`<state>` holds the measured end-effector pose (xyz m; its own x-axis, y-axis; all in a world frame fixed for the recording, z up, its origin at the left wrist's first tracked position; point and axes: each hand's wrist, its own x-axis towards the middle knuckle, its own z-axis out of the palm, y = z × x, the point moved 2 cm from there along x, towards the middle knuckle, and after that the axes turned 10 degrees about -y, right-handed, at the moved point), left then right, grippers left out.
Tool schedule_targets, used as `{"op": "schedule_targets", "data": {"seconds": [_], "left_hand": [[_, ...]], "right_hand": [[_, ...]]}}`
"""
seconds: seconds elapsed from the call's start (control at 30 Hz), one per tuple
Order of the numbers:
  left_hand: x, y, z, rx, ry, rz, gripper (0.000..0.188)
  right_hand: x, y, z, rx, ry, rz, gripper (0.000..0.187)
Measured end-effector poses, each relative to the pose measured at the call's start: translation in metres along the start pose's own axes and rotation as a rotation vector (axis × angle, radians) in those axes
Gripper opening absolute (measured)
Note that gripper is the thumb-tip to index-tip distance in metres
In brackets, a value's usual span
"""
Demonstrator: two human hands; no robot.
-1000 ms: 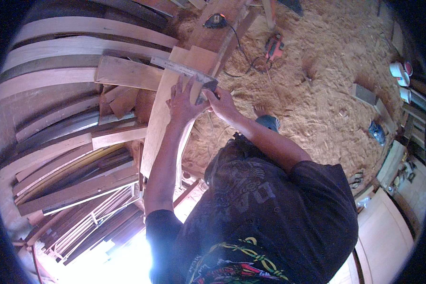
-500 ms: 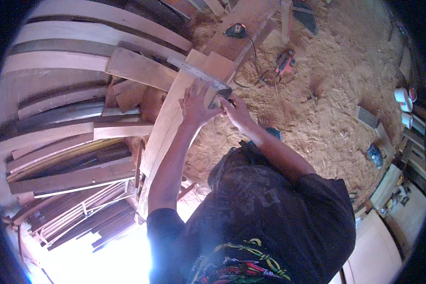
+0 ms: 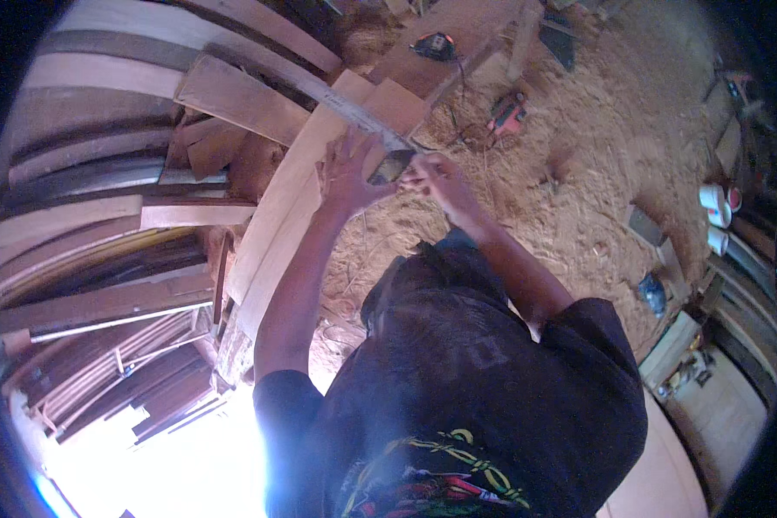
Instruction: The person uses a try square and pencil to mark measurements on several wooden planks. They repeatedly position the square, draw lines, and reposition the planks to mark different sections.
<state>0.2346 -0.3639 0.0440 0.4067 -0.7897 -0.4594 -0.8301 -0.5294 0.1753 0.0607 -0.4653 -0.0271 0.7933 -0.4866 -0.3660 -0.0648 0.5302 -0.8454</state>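
Note:
My left hand [image 3: 350, 180] lies with fingers spread on a pale wooden board [image 3: 274, 223], its thumb by the dark stock of a try square [image 3: 394, 166]. The square's long metal blade [image 3: 354, 112] crosses the board at a slant. At the board's right edge, close to that stock, my right hand [image 3: 440, 183] has its fingers pinched together. What they hold, if anything, is too small to make out. A shorter flat wood piece [image 3: 397, 110] lies just beyond the blade.
A dark power tool [image 3: 433, 47] with a cord sits on the thick beam [image 3: 483, 19] ahead. An orange-red tool [image 3: 508, 114] rests on the sawdust-covered floor [image 3: 570, 138]. Stacked planks [image 3: 104, 298] fill the left. White tubs [image 3: 713, 216] and a blue tool [image 3: 652, 293] are at right.
The view has shifted slightly. My left fingers are spread wider, and my right hand has drawn a little away from my left, showing more of the square's stock.

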Motion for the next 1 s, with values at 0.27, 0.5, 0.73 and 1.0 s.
{"op": "schedule_targets", "data": {"seconds": [0.27,0.5,0.73,1.0], "left_hand": [[-0.004,0.005,-0.009,0.036,0.047,0.019,0.120],[-0.003,0.004,-0.010,0.058,0.066,0.022,0.117],[-0.002,0.001,-0.008,0.094,0.111,0.086,0.114],[0.001,-0.002,-0.005,0.014,0.071,0.053,0.117]], "right_hand": [[0.011,0.028,0.050,0.039,-0.009,-0.010,0.040],[0.010,0.029,0.053,0.099,0.014,0.000,0.037],[0.016,0.038,0.055,0.053,0.065,-0.088,0.039],[0.010,0.029,0.058,0.109,0.070,-0.011,0.040]]}}
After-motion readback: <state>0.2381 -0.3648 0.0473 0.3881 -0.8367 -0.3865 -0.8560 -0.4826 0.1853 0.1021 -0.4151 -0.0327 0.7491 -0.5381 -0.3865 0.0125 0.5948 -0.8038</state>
